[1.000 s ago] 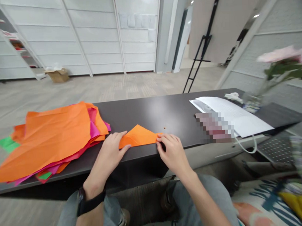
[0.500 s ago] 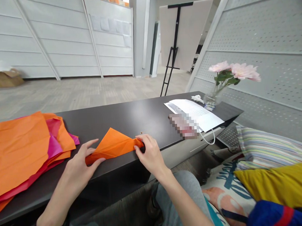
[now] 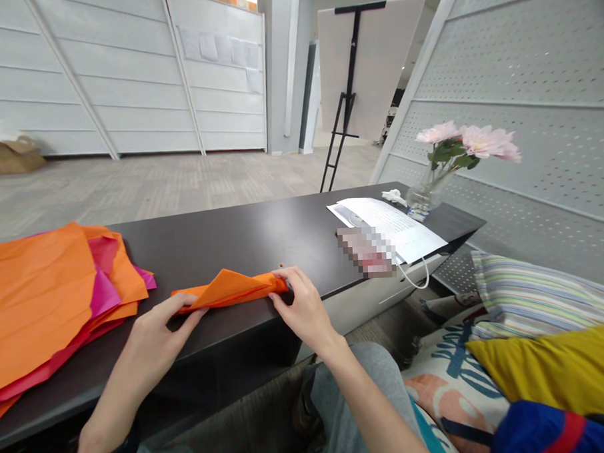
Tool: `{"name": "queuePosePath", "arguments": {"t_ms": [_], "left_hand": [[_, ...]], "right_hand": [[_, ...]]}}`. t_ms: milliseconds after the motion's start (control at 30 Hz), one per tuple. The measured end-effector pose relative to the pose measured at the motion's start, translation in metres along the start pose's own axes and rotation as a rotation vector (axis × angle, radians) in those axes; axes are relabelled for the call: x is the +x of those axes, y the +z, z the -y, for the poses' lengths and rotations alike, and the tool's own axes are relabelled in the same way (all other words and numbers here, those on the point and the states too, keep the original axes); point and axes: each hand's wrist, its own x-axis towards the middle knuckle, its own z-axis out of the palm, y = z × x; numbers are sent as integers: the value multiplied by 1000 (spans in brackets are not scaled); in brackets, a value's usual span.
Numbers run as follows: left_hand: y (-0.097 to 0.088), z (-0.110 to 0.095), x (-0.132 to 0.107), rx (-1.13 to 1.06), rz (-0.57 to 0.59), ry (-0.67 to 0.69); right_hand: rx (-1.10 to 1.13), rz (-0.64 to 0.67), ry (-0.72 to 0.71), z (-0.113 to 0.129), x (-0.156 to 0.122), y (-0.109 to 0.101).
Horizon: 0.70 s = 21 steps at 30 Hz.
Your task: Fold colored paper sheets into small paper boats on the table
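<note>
A folded orange paper [image 3: 229, 287] lies near the front edge of the dark table [image 3: 242, 239], its triangular flap tipped down toward me. My left hand [image 3: 154, 330] rests on the paper's left end with its fingers stretched flat. At the right end, my right hand [image 3: 300, 307] pinches the paper's corner between thumb and fingers.
A stack of orange, pink and green paper sheets [image 3: 44, 291] covers the table's left. White printed papers [image 3: 389, 226] and a glass vase of pink flowers [image 3: 437, 174] stand at the right end. Cushions [image 3: 553, 362] lie at my right; an easel [image 3: 360, 77] stands beyond.
The view swung right a second ago. Since half a second ago the orange triangle's raised flap has folded down toward me, and my left fingers have flattened onto its left end.
</note>
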Motion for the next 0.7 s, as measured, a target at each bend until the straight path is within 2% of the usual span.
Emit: {"name": "queuePosePath", "arguments": {"t_ms": [200,300,467,700], "left_hand": [[0,5,-2,-63,84,32],[-2,1,-2,-78,87,32],[-6,-10,0,-124,125,81],[-8,-11,-2,-135,154,88]], "right_hand": [[11,-33,28,-6,2,3],[33,-40,54,-7,3,3],[95,-47,2,-11,5,-3],[5,2,-61,-21,8,-14]]}}
